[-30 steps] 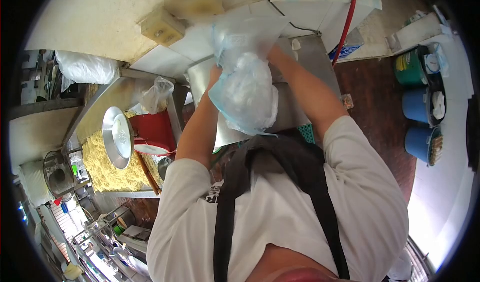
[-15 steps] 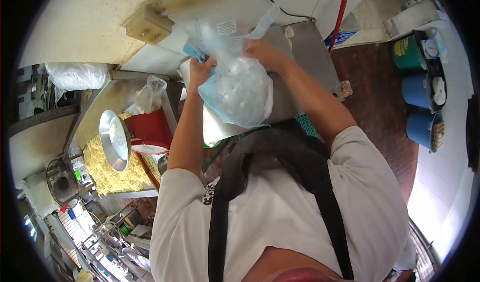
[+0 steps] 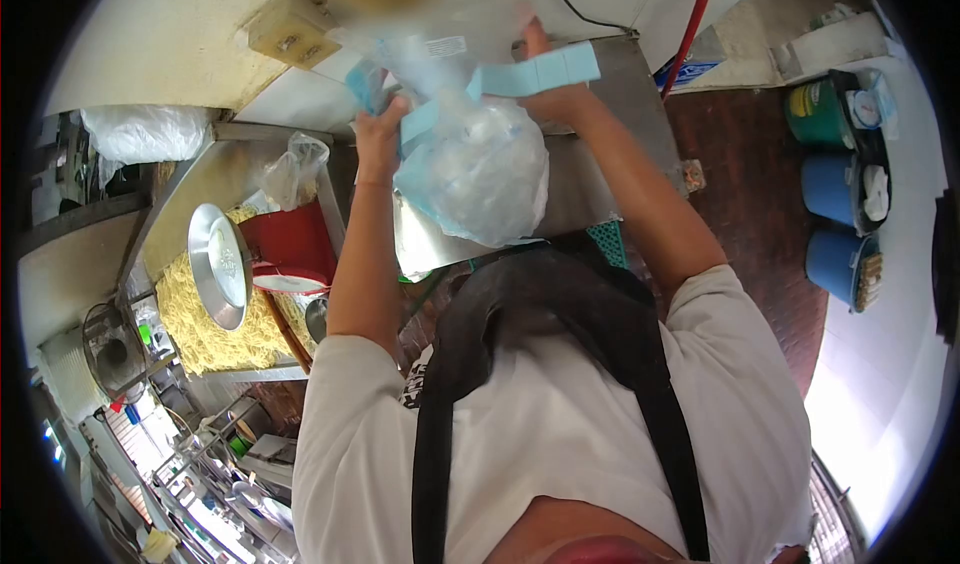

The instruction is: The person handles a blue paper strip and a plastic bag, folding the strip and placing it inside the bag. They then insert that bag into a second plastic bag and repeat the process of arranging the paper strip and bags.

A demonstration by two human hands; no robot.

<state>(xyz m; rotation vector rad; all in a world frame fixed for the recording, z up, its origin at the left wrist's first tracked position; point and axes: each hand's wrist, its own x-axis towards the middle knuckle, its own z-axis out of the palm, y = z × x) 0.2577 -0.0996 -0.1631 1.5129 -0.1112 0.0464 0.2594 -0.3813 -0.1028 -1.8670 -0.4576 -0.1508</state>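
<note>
A clear and pale blue plastic bag point(image 3: 480, 179) with whitish, lumpy contents hangs over the metal surface point(image 3: 600, 169) in front of my body. On its left side, my left hand point(image 3: 378, 134) is closed on the bag's blue upper edge. My right hand point(image 3: 550, 89) is at the upper right of the bag, partly covered by a light blue strip point(image 3: 545, 71). A finger of it stretches upward and it looks open; its other fingers are hidden or blurred. The bag's top is smeared by motion.
Left of my left arm are a red container point(image 3: 290, 247), a metal bowl point(image 3: 220, 266) and a tray of yellow noodles point(image 3: 185, 314). Blue buckets point(image 3: 832, 184) and a green one point(image 3: 815, 114) stand at the right wall. A red hose point(image 3: 690, 29) hangs at the upper right.
My right hand has moved up and right, and a finger now points upward. The light blue strip has spread out across it. My left hand has shifted slightly left, still holding the bag.
</note>
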